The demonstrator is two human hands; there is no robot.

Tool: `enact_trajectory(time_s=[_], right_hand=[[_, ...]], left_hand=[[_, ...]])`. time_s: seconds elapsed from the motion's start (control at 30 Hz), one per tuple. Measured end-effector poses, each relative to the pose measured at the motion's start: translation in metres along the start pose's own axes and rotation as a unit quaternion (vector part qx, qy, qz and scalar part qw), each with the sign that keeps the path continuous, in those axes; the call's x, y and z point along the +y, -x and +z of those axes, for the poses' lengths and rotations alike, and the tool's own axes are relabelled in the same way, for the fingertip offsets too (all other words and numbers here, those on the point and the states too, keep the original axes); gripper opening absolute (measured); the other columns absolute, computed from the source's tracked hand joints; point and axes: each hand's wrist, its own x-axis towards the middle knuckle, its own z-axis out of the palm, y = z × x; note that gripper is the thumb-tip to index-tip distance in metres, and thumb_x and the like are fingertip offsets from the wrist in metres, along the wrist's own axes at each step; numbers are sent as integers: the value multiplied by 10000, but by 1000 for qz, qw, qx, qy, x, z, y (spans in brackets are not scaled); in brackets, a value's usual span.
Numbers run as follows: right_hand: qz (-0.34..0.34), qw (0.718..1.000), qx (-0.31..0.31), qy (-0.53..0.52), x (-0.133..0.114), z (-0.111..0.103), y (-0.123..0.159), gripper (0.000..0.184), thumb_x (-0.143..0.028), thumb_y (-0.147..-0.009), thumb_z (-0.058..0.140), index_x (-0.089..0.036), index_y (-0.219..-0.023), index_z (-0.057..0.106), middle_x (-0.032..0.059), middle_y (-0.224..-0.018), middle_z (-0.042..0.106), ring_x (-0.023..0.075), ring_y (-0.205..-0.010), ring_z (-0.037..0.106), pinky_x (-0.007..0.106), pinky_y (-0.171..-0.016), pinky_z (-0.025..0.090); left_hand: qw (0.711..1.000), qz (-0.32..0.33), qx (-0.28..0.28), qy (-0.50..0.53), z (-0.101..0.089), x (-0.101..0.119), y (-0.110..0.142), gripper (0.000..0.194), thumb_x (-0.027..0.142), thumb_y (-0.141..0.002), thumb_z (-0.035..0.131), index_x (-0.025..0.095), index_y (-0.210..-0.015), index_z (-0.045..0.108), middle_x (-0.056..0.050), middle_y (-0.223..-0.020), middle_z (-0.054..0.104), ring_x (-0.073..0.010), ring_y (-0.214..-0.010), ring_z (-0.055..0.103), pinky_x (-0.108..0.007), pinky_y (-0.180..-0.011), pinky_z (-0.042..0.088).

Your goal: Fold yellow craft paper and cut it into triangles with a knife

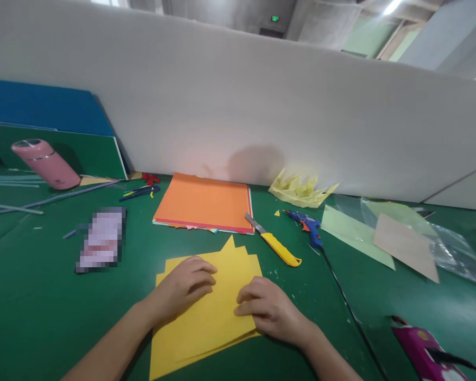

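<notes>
Sheets of yellow paper (206, 323) lie overlapped on the green table, with pointed corners sticking out at the far edge. My left hand (184, 286) rests on the upper left of the sheets, palm down, fingers slightly bent and apart. At their right edge, my right hand (272, 309) is closed around the paper, fingers on top; its thumb is hidden. The near edges show layers slightly separated. Just beyond my right hand lies a yellow utility knife (280, 247), blade extended toward the stack of coloured paper (204, 201), which has orange on top.
A blue glue gun (311, 227) trails its black cord along the right side. Behind it stands a pale yellow spiky paper piece (301, 191). Green and beige sheets (406, 243), a magenta device (424, 349), a blurred phone (102, 238) and a pink bottle (49, 166) are around.
</notes>
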Motion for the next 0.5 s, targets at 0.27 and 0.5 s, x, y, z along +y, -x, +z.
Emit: enact_trajectory(time_s=[0.27,0.5], right_hand=[[122,991,34,-42,-1,1,-2,227,-296,-920,497,-214,-801,672,31,-700,685,155,-660,610,270,-614,452],[213,975,56,36,4,11,-10,190,-268,-870,534,-202,-727,640,15,-637,626,152,-592,570,253,-541,393]], left_hand=[[998,-36,-33,33,1,1,-3,188,271,-922,489,208,-873,658,-51,-877,667,-190,-855,611,-333,-776,477],[960,-193,-58,192,-16,-4,-8,449,446,-980,268,219,-1038,652,-58,-990,712,-183,-899,653,-321,-791,518]])
